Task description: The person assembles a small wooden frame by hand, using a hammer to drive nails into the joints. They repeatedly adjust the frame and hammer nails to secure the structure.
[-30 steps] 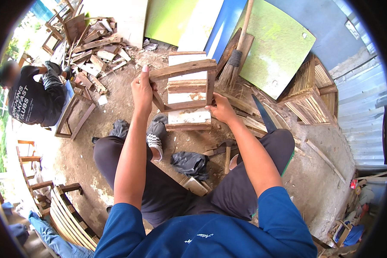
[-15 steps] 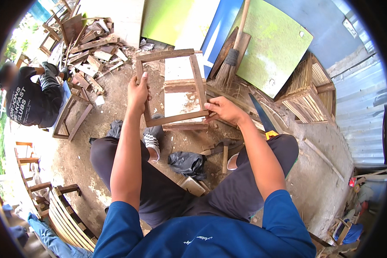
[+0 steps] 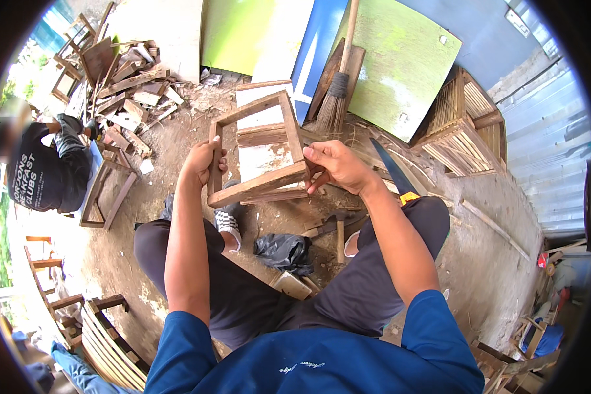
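A rectangular wooden frame [image 3: 259, 180] is held up in front of me, tilted with its near edge toward me. My left hand [image 3: 203, 159] is closed around its left side bar. My right hand [image 3: 335, 167] grips its near right corner, thumb on top and fingers below. Behind and beneath the frame stands a low block with a white top and wooden slats [image 3: 264, 136]; the frame partly hides it. Between my feet lie a black plastic bag [image 3: 284, 252] and a hammer with a wooden handle [image 3: 340, 241]. A handsaw [image 3: 391, 165] with a yellow handle rests by my right knee.
A scrap wood pile [image 3: 134, 98] lies far left, near a seated person in black [image 3: 49, 164] beside another wooden frame [image 3: 108, 187]. Painted boards [image 3: 404, 72] and a broom [image 3: 335, 102] lean at the back. A slatted crate [image 3: 463, 134] stands right; a wooden stick [image 3: 496, 228] lies on the floor.
The frame has tilted and turned in both hands, its near bar now showing a broader face. My right hand has shifted slightly up and left. The whole view has moved a little.
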{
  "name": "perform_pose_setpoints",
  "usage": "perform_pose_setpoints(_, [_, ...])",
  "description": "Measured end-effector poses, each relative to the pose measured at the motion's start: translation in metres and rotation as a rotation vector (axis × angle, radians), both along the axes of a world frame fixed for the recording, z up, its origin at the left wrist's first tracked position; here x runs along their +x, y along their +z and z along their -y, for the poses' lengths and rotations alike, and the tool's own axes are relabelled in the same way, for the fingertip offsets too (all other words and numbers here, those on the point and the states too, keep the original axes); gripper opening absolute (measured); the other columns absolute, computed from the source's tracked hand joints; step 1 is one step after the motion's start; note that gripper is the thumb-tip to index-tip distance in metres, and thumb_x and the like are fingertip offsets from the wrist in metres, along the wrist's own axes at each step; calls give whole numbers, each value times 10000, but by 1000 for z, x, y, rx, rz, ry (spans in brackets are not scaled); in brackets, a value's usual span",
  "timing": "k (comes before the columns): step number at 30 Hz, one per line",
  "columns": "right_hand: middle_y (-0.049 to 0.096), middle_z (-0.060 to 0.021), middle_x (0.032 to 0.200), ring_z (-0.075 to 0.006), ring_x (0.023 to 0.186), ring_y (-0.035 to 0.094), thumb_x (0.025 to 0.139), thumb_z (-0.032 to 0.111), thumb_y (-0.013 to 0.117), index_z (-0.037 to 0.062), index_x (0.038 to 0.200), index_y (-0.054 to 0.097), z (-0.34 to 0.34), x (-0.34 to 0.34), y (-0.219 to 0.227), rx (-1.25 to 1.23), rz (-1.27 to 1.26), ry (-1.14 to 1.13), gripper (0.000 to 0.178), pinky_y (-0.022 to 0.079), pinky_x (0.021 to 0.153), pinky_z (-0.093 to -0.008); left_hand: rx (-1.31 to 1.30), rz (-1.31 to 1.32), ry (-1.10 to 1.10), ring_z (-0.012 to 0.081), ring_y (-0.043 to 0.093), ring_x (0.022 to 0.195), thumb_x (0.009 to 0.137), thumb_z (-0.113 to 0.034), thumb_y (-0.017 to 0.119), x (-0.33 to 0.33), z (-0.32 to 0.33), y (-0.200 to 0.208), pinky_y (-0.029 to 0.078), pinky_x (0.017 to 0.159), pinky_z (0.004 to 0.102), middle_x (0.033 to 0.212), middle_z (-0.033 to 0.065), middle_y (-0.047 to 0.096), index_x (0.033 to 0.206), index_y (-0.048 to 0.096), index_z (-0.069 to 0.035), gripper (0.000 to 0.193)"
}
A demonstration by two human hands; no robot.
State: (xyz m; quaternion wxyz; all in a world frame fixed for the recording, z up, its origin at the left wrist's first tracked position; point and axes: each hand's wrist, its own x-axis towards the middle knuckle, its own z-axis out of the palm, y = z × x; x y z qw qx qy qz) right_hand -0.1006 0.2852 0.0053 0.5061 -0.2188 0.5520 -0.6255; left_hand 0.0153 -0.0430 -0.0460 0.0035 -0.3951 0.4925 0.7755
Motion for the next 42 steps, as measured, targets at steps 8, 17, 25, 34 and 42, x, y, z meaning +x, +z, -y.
perform_pose_setpoints(8, [727,-117,851,-197,694,745,1065,383,631,-34,1025,650,-3,11,26,-54,-37,-43,420,631,597,-306,70,42,-158,150,489,591,1131,-286,486,-6,-13,-2,478,503,306,855,80,526,1120,470,31,317])
perform_pose_setpoints(17, [750,-179,859,-214,708,751,1039,337,685,-56,1000,639,-3,19,46,-95,-24,-17,397,638,616,-330,177,63,-244,125,460,639,1143,-305,445,-14,-20,-9,440,506,273,896,80,514,1199,432,-9,301])
perform_pose_setpoints(25, [758,-187,879,-209,714,751,1041,315,683,-64,994,626,-4,16,53,-103,-46,21,386,645,622,-330,148,24,-273,121,448,643,1144,-288,438,-15,-28,-1,430,502,264,881,75,515,1166,461,-22,268])
perform_pose_setpoints(34, [737,-138,854,-199,698,740,1037,361,685,-44,1048,647,-9,9,52,-62,-102,-21,407,631,606,-324,11,-62,-123,138,485,616,1140,-268,449,-18,-32,10,436,507,280,882,70,537,1219,491,-48,238])
perform_pose_setpoints(42, [726,-145,976,-185,811,716,1010,280,735,-93,1159,637,-14,2,31,108,-270,-77,413,642,659,-330,-313,-266,74,124,522,614,1128,-264,507,-19,-39,42,446,512,280,862,38,551,1194,512,-72,203])
